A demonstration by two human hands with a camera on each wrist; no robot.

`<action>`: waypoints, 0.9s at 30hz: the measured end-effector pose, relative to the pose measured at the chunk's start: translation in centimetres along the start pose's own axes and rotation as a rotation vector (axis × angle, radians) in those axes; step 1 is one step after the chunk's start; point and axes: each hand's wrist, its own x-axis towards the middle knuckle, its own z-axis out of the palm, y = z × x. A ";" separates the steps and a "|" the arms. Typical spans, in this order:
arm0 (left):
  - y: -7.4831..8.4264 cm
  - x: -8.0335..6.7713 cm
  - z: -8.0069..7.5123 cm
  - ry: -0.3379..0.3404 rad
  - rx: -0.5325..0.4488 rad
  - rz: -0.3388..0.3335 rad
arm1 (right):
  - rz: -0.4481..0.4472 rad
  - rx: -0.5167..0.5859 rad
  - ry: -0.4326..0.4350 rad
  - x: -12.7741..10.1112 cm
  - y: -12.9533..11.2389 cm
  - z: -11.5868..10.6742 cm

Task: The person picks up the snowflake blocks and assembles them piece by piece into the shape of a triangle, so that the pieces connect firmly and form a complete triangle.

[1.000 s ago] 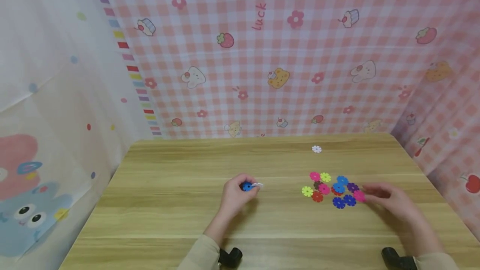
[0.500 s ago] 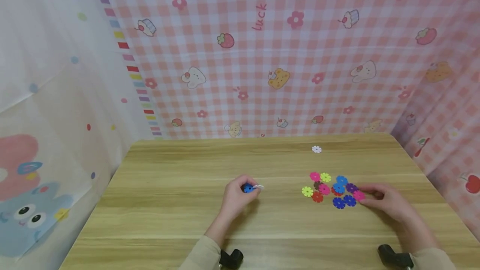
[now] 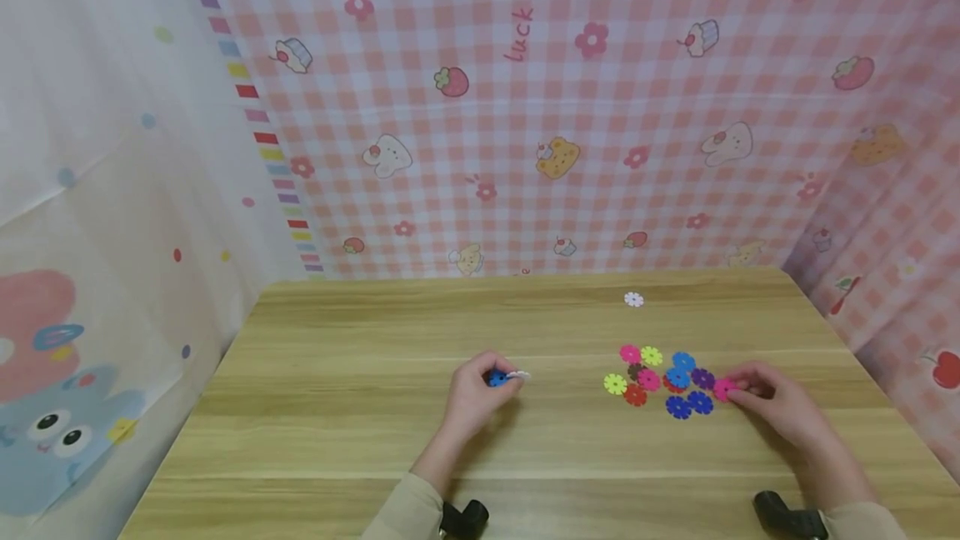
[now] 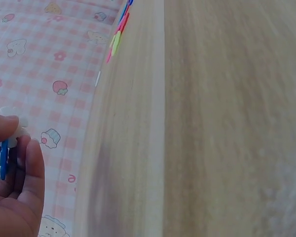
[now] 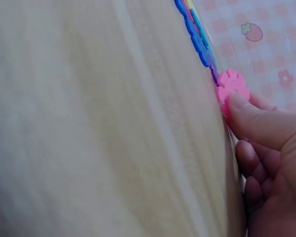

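Note:
My left hand pinches a white notched plastic disc joined to a blue disc, above the left-middle of the table. In the left wrist view the thumb lies over the white disc, and the blue disc stands edge-on below it. My right hand pinches a pink snowflake disc between thumb and fingers, at the right end of a loose group of discs. Up close, the right wrist view shows this pink disc tilted up, with part of it under the thumb.
Several loose discs lie in the group, among them purple, dark blue, light blue, yellow and red, some overlapping. A single white disc lies near the back edge. A checked cloth hangs behind the wooden table.
The right fingers have closed on the pink disc and drawn it slightly right, away from the purple one. The left hand has shifted very slightly right with its two discs.

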 end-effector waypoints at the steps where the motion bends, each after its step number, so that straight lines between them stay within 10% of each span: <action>1: 0.0 0.0 0.0 0.001 -0.001 -0.002 | 0.005 0.004 0.011 0.0 0.1 0.0; 9: 0.0 -0.1 -0.2 0.002 -0.005 0.017 | 0.001 0.076 0.058 -0.3 -0.7 0.1; 27: 0.2 -0.3 -0.1 -0.021 0.024 0.013 | -0.065 0.433 -0.224 1.4 -10.4 6.4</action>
